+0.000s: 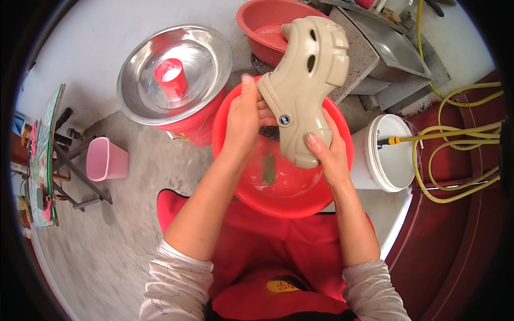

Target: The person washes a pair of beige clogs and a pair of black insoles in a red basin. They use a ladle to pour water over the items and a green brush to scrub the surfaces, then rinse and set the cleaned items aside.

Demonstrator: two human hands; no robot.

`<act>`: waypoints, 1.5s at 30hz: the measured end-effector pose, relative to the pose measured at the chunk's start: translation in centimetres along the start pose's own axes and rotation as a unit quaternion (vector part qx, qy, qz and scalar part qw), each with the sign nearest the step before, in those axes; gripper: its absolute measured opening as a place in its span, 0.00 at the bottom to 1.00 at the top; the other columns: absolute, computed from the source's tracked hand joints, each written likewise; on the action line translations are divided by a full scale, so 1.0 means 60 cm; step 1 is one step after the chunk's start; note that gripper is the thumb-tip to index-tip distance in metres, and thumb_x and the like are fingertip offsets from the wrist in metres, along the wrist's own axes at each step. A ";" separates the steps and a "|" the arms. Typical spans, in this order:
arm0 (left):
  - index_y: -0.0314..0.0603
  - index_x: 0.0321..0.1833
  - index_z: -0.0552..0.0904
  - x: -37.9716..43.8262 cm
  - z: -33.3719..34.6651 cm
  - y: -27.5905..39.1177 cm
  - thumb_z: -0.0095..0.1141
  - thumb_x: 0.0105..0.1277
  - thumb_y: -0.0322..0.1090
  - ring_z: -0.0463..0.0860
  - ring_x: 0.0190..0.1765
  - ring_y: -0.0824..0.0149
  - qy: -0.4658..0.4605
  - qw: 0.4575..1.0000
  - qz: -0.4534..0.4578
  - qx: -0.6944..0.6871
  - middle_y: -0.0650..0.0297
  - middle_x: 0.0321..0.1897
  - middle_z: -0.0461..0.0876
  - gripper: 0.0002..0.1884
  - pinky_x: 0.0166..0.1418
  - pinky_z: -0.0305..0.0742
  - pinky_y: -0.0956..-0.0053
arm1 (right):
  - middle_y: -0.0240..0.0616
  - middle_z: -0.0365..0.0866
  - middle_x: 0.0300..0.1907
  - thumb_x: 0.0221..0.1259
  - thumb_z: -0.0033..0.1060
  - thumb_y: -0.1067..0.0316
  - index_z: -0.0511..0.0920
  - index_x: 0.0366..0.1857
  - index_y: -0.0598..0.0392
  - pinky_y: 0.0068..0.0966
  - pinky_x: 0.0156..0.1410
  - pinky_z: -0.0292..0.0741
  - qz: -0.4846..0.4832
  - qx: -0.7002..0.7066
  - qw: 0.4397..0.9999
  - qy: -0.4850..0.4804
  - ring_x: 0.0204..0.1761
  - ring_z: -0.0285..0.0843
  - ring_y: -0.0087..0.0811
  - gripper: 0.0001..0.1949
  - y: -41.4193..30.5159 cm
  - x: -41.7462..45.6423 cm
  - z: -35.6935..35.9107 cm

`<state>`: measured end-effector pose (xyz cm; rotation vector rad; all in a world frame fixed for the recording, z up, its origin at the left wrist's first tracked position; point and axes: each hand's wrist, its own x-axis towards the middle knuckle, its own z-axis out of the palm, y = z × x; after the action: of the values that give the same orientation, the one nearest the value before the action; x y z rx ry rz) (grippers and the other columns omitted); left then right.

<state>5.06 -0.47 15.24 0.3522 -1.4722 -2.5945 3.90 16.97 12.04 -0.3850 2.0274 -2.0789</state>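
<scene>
A beige foam clog (pixel 307 80) is held up over a red plastic basin (pixel 289 208), its toe part pointing away from me and its side with a round dark rivet facing me. My left hand (pixel 249 112) holds the clog's strap side, the thumb up and the fingers partly hidden behind it. Around the heel end is my right hand (pixel 333 156), with its thumb on the clog's surface. Wet, soapy-looking traces and a blurred green object (pixel 269 168) show in the basin, below a dark item (pixel 270 132) partly hidden behind the clog.
At the upper left, a steel basin (pixel 136 100) holding a red cup (pixel 172 80) rests on a red bucket (pixel 196 128). A larger reddish basin (pixel 257 36) stands behind. To the right are a white bucket (pixel 361 160), a yellow hose (pixel 441 136) and a metal sink (pixel 393 44); a pink bin (pixel 116 160) stands left.
</scene>
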 end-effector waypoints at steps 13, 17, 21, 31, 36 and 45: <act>0.42 0.55 0.76 0.046 -0.098 -0.160 0.48 0.67 0.45 0.78 0.53 0.48 -0.448 0.428 -0.146 0.771 0.45 0.47 0.79 0.19 0.56 0.73 0.58 | 0.54 0.61 0.63 0.40 0.75 0.54 0.56 0.68 0.62 0.36 0.67 0.63 -0.089 -0.253 0.957 0.112 0.65 0.61 0.46 0.49 -0.003 0.012 -0.059; 0.36 0.63 0.68 0.047 -0.055 -0.114 0.54 0.65 0.45 0.76 0.57 0.52 -0.347 0.638 -0.113 0.678 0.47 0.54 0.75 0.27 0.58 0.73 0.62 | 0.54 0.60 0.63 0.33 0.78 0.55 0.55 0.68 0.59 0.41 0.65 0.63 -0.190 -0.418 0.873 0.165 0.64 0.60 0.51 0.52 -0.016 0.004 -0.073; 0.35 0.69 0.57 0.037 -0.042 -0.074 0.62 0.61 0.45 0.72 0.61 0.55 -0.206 0.904 -0.099 0.361 0.49 0.59 0.70 0.39 0.60 0.72 0.63 | 0.52 0.60 0.62 0.29 0.79 0.56 0.56 0.68 0.57 0.44 0.62 0.63 -0.241 -0.468 0.831 0.177 0.61 0.62 0.52 0.53 -0.027 0.001 -0.069; 0.35 0.67 0.59 0.001 0.001 -0.061 0.61 0.62 0.42 0.68 0.63 0.56 -0.133 0.988 -0.070 0.029 0.55 0.63 0.66 0.36 0.61 0.72 0.58 | 0.52 0.58 0.65 0.37 0.75 0.60 0.54 0.69 0.57 0.44 0.65 0.60 -0.310 -0.466 0.817 0.139 0.65 0.60 0.49 0.50 -0.031 -0.009 -0.041; 0.36 0.64 0.65 0.014 -0.021 -0.055 0.64 0.60 0.44 0.73 0.59 0.59 -0.042 0.995 -0.055 0.078 0.59 0.60 0.70 0.34 0.56 0.75 0.61 | 0.53 0.56 0.67 0.62 0.55 0.64 0.50 0.69 0.61 0.34 0.62 0.69 -0.244 -0.047 0.962 0.110 0.60 0.70 0.39 0.35 -0.021 -0.001 -0.052; 0.38 0.65 0.64 0.022 -0.037 -0.029 0.64 0.58 0.51 0.75 0.59 0.60 -0.098 0.994 -0.040 -0.019 0.59 0.59 0.72 0.37 0.58 0.75 0.60 | 0.47 0.70 0.57 0.69 0.48 0.56 0.63 0.62 0.62 0.28 0.55 0.73 -0.055 0.120 0.985 0.109 0.54 0.75 0.33 0.25 -0.006 0.015 -0.100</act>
<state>4.41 -1.74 12.48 0.1586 -1.4934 -2.7862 1.06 22.33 12.35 -0.2398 1.8697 -2.4973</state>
